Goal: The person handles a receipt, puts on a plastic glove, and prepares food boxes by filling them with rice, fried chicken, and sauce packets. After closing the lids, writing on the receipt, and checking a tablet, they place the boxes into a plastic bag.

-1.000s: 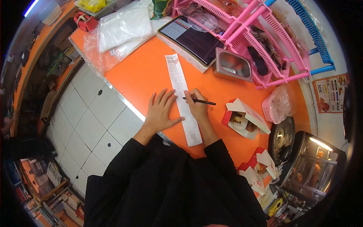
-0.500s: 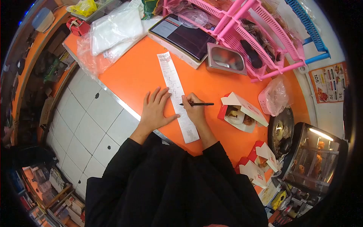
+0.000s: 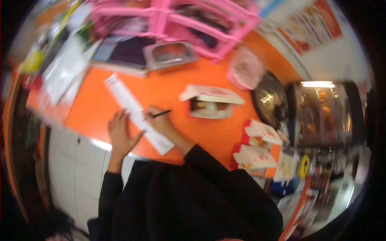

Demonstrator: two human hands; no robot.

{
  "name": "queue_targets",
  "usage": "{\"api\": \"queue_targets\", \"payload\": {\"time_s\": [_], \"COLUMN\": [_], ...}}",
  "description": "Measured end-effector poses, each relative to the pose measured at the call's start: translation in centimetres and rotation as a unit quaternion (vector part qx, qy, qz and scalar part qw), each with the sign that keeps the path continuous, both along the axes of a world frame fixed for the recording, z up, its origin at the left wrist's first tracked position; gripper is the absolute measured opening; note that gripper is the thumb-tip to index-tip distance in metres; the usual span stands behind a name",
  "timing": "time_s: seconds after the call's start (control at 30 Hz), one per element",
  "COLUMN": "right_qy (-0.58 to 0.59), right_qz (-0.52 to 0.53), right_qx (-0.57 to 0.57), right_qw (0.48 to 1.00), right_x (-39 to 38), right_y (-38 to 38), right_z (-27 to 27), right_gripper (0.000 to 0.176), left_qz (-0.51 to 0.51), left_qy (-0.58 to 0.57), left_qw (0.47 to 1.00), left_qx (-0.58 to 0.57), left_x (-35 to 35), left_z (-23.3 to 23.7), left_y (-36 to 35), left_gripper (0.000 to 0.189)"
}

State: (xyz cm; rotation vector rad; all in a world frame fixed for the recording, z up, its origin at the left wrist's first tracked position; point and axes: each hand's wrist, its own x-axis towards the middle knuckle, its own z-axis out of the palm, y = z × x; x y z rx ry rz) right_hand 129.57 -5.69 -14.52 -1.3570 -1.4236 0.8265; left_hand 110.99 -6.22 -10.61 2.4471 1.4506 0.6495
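A long white paper receipt (image 3: 128, 99) lies slantwise on the orange table (image 3: 169, 138). My right hand (image 3: 160, 121) grips a black pen (image 3: 161, 114), its tip down at the paper. On the receipt's left side my left hand (image 3: 122, 132) rests with fingers spread, the fingertips and thumb at the paper's edge. Right of my hands stands a red and white food box (image 3: 211, 104), its lid partly raised and food showing inside. The print on the receipt is too blurred to read.
A tablet (image 3: 126, 51) on a box, a metal container (image 3: 169, 55) and pink racks (image 3: 201, 24) line the back. Plastic bags (image 3: 66, 68) lie at the left. Further right are a black pan (image 3: 270, 98), two smaller food boxes (image 3: 257, 156) and a lit display case (image 3: 321, 114).
The view has swung to the right and blurred, so the table's things appear further left and turned. My right hand still holds the pen at the receipt, and my left hand stays beside it.
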Motion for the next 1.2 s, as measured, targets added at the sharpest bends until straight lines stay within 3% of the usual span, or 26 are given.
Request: {"api": "queue_targets", "payload": {"time_s": [0.07, 0.2, 0.37, 0.43, 0.47, 0.53, 0.6, 0.63, 0.73, 1.0, 1.2], "right_qy": [0.031, -0.031, -0.035, -0.045, -0.035, 0.026, 0.031, -0.065, 0.022, 0.066, -0.054], "right_qz": [0.03, -0.009, -0.025, 0.001, -0.024, 0.032, -0.004, -0.002, -0.006, 0.023, 0.059], "right_qx": [0.025, 0.045, 0.084, 0.023, 0.083, -0.017, -0.013, -0.062, -0.044, -0.1, -0.05], "right_qw": [0.999, 0.998, 0.996, 0.999, 0.996, 0.999, 0.999, 0.996, 0.999, 0.993, 0.996], "right_x": [0.0, 0.3, -0.1, 0.1, -0.3, 0.0, -0.2, 0.5, 0.2, 0.5, 0.4], "right_y": [-0.4, -1.8, -1.3, -1.4, -0.9, -1.4, -1.3, -1.5, -1.8, -3.4, -3.1], "right_z": [-2.7, 1.6, 0.3, 0.3, -1.3, -0.5, -0.8, 1.3, 0.7, 2.5, 2.5], "right_gripper": [0.011, 0.027, 0.028, 0.027, 0.025, 0.023, 0.02, 0.021, 0.027, 0.029, 0.028], "left_qz": [-0.031, -0.016, -0.026, -0.047, -0.059, -0.052, -0.032, -0.012, 0.014, 0.022, 0.022], "left_qy": [-0.037, 0.038, 0.034, 0.004, -0.019, -0.054, -0.025, -0.009, 0.003, -0.003, -0.003], "left_qw": [0.998, 0.999, 0.998, 0.997, 0.996, 0.995, 0.999, 1.0, 1.0, 1.0, 1.0], "left_qx": [0.026, 0.036, 0.037, 0.055, 0.066, 0.063, 0.034, 0.024, 0.004, 0.009, -0.003], "left_x": [-0.1, 0.5, 0.0, 0.2, 0.0, 0.1, 0.1, 0.1, 0.0, -0.4, -0.4], "left_z": [-0.6, 0.3, -0.9, -1.0, -1.7, -1.8, -0.7, -0.7, 0.2, -0.3, 0.2], "left_y": [0.2, -0.2, 0.0, 0.2, 0.5, 0.4, 0.1, 0.0, -0.3, -0.4, -0.4], "left_gripper": [0.08, 0.077, 0.081, 0.081, 0.082, 0.081, 0.079, 0.08, 0.081, 0.065, 0.062]}}
